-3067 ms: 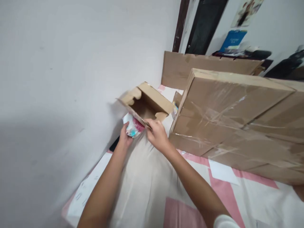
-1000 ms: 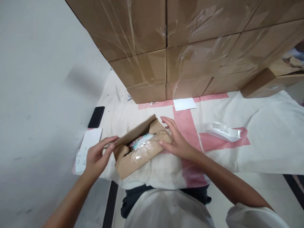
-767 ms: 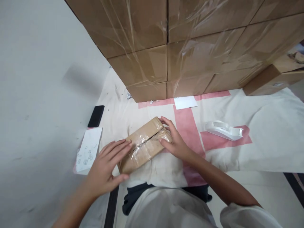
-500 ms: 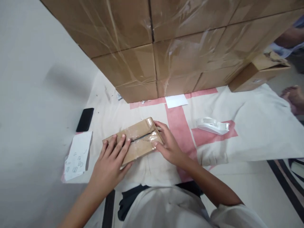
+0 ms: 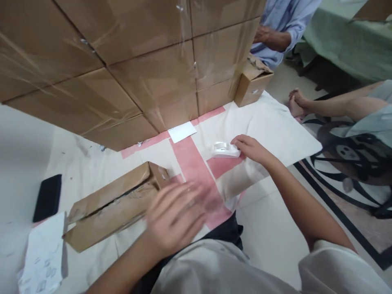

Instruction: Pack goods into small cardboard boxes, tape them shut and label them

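White plastic tape dispenser [image 5: 226,154]: on cream, pink-patched cloth [image 5: 269,126]; presumably light, stiff, smooth, best gripped around its body. Right hand [image 5: 249,149]: bent fingers at the dispenser's right end; cannot tell whether closed on it. Long brown cardboard box [image 5: 116,213]: left of dispenser, flaps nearly meeting; likely stiff-walled, yielding at the seam, best held by its long sides. Left hand [image 5: 176,218]: blurred, loosely spread, overlapping the box's right end in view. Beyond: brown carton stack under clear film [image 5: 165,77]; person's blue sleeve [image 5: 298,24].
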The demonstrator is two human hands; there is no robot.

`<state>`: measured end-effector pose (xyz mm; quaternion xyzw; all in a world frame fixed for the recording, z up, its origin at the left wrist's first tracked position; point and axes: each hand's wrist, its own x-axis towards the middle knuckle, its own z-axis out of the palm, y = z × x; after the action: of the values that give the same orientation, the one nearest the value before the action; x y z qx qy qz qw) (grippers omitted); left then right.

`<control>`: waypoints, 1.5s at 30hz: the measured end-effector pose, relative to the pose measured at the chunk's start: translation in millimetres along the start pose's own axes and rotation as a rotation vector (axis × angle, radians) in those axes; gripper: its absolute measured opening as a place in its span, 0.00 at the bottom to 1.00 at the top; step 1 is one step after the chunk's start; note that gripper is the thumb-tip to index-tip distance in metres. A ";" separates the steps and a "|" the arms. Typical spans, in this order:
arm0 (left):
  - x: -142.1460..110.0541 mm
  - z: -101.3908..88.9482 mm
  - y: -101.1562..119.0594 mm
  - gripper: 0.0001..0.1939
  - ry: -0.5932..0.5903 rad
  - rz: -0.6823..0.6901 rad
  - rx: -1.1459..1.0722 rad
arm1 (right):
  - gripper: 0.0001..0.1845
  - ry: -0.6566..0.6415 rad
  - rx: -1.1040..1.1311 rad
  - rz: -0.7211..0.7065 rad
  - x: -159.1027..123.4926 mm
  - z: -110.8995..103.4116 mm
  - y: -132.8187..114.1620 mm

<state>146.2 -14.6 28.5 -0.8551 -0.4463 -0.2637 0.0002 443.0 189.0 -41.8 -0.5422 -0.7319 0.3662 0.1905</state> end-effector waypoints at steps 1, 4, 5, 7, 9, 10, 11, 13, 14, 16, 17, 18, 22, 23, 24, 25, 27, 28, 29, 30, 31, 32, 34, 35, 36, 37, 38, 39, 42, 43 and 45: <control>21.8 30.5 4.7 0.14 0.003 0.014 -0.075 | 0.13 -0.040 0.018 0.046 4.8 -2.8 -1.6; 79.7 122.1 -2.3 0.25 0.003 -0.204 -0.207 | 0.10 -0.142 0.029 0.135 17.6 -9.6 -5.0; 94.0 147.3 -10.2 0.34 0.006 -0.281 -0.252 | 0.09 -0.187 0.023 0.140 21.5 -11.3 -5.0; 112.0 184.1 -28.8 0.46 0.020 -0.357 -0.366 | 0.09 -0.293 -0.003 0.122 28.1 -14.0 -3.7; 117.4 203.0 -44.9 0.50 0.018 -0.388 -0.457 | 0.11 -0.349 -0.035 0.075 31.6 -16.4 -3.0; 116.9 207.2 -50.4 0.51 0.011 -0.407 -0.480 | 0.12 -0.337 -0.040 0.040 31.6 -17.7 -3.4; 115.4 209.1 -53.8 0.51 0.003 -0.427 -0.485 | 0.13 -0.305 -0.034 -0.001 30.4 -19.1 -4.4; 111.9 209.2 -55.7 0.51 -0.010 -0.450 -0.455 | 0.14 -0.224 -0.016 -0.088 24.6 -22.2 -7.2; 110.7 208.7 -54.9 0.51 -0.017 -0.445 -0.431 | 0.15 -0.194 -0.021 -0.117 20.5 -23.7 -8.3; 110.1 208.0 -52.5 0.50 -0.025 -0.431 -0.394 | 0.15 -0.159 -0.067 -0.110 11.3 -26.7 -8.4; 110.4 208.0 -51.5 0.50 -0.030 -0.429 -0.383 | 0.15 -0.153 -0.083 -0.079 7.0 -28.5 -6.8; 110.9 208.2 -50.9 0.49 -0.035 -0.431 -0.377 | 0.16 -0.157 -0.074 -0.037 3.4 -30.7 -4.2; 112.7 208.6 -51.6 0.47 -0.053 -0.450 -0.378 | 0.17 -0.246 0.121 0.102 -2.1 -41.1 13.1; 113.0 208.5 -52.0 0.47 -0.056 -0.457 -0.381 | 0.17 -0.270 0.166 0.131 -1.3 -42.6 18.0; 113.2 208.2 -52.2 0.47 -0.059 -0.462 -0.385 | 0.18 -0.290 0.208 0.157 -0.1 -42.9 23.0; 113.4 207.9 -52.4 0.47 -0.061 -0.467 -0.388 | 0.19 -0.310 0.256 0.177 1.5 -41.8 28.1; 113.6 207.4 -52.4 0.48 -0.065 -0.473 -0.390 | 0.23 -0.350 0.388 0.195 4.6 -35.9 38.6; 113.6 207.3 -52.3 0.48 -0.065 -0.474 -0.391 | 0.25 -0.370 0.468 0.194 5.9 -31.9 43.9; 113.5 207.2 -52.3 0.49 -0.065 -0.473 -0.393 | 0.27 -0.389 0.549 0.189 6.8 -27.8 49.0; 113.4 207.3 -52.3 0.49 -0.064 -0.471 -0.394 | 0.28 -0.404 0.622 0.184 7.5 -24.2 53.7; 113.2 207.4 -52.4 0.49 -0.062 -0.469 -0.395 | 0.28 -0.414 0.682 0.177 7.9 -21.3 57.8; 113.1 207.6 -52.5 0.49 -0.060 -0.467 -0.395 | 0.27 -0.422 0.726 0.167 8.3 -19.5 61.3; 113.1 208.1 -52.8 0.48 -0.054 -0.462 -0.393 | 0.26 -0.448 0.773 0.146 9.5 -19.1 66.0; 113.2 208.2 -52.8 0.48 -0.052 -0.460 -0.392 | 0.25 -0.474 0.784 0.143 10.4 -20.1 67.4; 113.4 208.1 -52.8 0.49 -0.051 -0.459 -0.392 | 0.24 -0.503 0.792 0.148 11.6 -21.6 68.4; 113.6 207.9 -52.7 0.49 -0.050 -0.459 -0.394 | 0.23 -0.532 0.796 0.157 12.9 -23.3 69.1; 113.8 207.5 -52.6 0.49 -0.050 -0.459 -0.396 | 0.23 -0.557 0.797 0.169 14.2 -24.9 69.6; 113.9 207.1 -52.6 0.50 -0.051 -0.461 -0.400 | 0.23 -0.574 0.798 0.180 15.4 -26.4 70.1; 113.1 206.9 -53.9 0.49 -0.046 -0.463 -0.409 | 0.23 -0.575 0.815 0.198 18.2 -28.9 72.1; 112.6 207.8 -54.9 0.49 -0.041 -0.461 -0.409 | 0.22 -0.567 0.822 0.197 19.0 -29.3 72.9; 112.2 211.2 -56.9 0.49 -0.027 -0.454 -0.406 | 0.22 -0.551 0.829 0.196 19.7 -29.5 74.2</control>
<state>249.9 155.1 -116.1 -0.7196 -0.5641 -0.3292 -0.2356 504.8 227.8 -79.7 -0.3704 -0.4937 0.7716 0.1544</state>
